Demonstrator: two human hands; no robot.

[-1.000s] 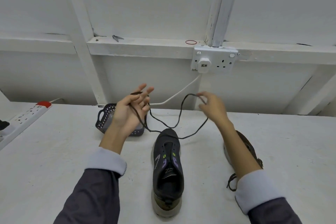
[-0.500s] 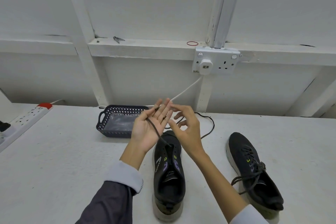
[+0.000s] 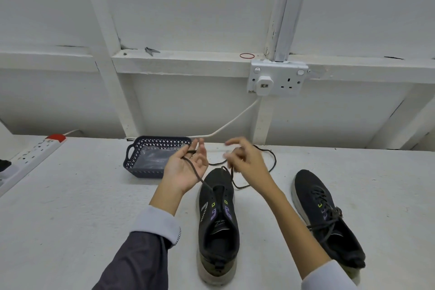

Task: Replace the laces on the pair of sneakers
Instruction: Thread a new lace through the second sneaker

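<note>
Presently left hand [image 3: 186, 169] and right hand [image 3: 247, 160] each pinch lace [image 3: 199, 178] above sneaker [image 3: 217, 219]

— Can you read any words here?
— No. The shoe [image 3: 217, 226] next to the basket [image 3: 162, 140] has a small white mark on its tongue. It is too tiny to read.
— Any numbers?
— None I can read.

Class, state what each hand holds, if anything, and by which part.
Left hand holds the black lace near one end, across palm and fingers. Right hand, blurred, seems to pinch it further along, above the unlaced sneaker.
</note>
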